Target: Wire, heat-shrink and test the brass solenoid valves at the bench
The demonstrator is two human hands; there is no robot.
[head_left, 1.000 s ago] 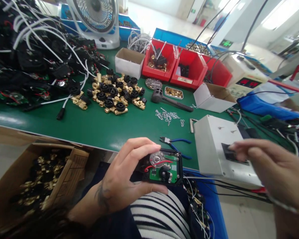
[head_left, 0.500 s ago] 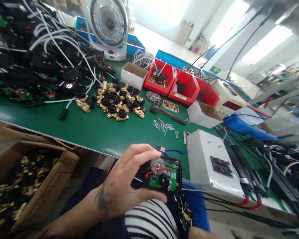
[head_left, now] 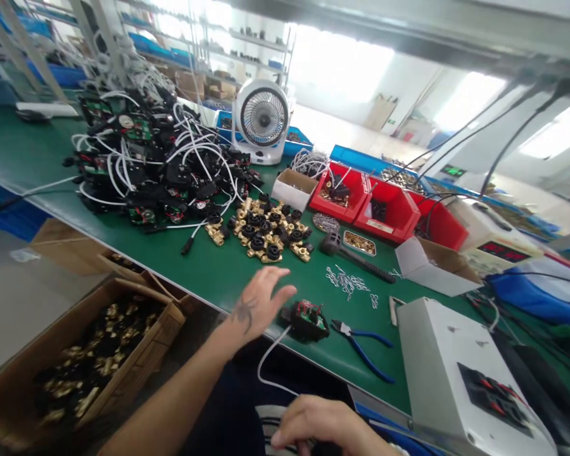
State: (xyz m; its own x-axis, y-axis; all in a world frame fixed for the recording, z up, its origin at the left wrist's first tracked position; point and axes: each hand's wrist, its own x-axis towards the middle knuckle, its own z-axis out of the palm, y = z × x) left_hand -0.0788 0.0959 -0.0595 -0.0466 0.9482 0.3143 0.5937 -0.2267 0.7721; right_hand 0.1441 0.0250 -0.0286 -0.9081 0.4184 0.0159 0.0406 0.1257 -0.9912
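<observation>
My left hand (head_left: 261, 304) is open above the table edge, thumb and fingers spread and holding nothing. Just right of its fingertips, a black housing with a green circuit board (head_left: 308, 320) lies on the green table. A white cable (head_left: 266, 373) runs from the housing over the edge, toward my right hand (head_left: 325, 421). That hand is at the bottom with curled fingers; what they hold, if anything, is hidden, though something dark shows beneath. Blue-handled cutting pliers (head_left: 365, 342) lie beside the housing, jaws toward it.
Brass fittings with black caps (head_left: 266, 231) are heaped mid-table, left of a black hammer (head_left: 356, 253) and metal clips (head_left: 346, 280). Wired black housings (head_left: 156, 158) pile up at left. A grey box (head_left: 437, 354) stands right; a carton of fittings (head_left: 156, 335) sits below the edge.
My left hand has let go of the black housing, which now lies on the table, and has drawn back open. My right hand has come further into view. The view has swung left.
</observation>
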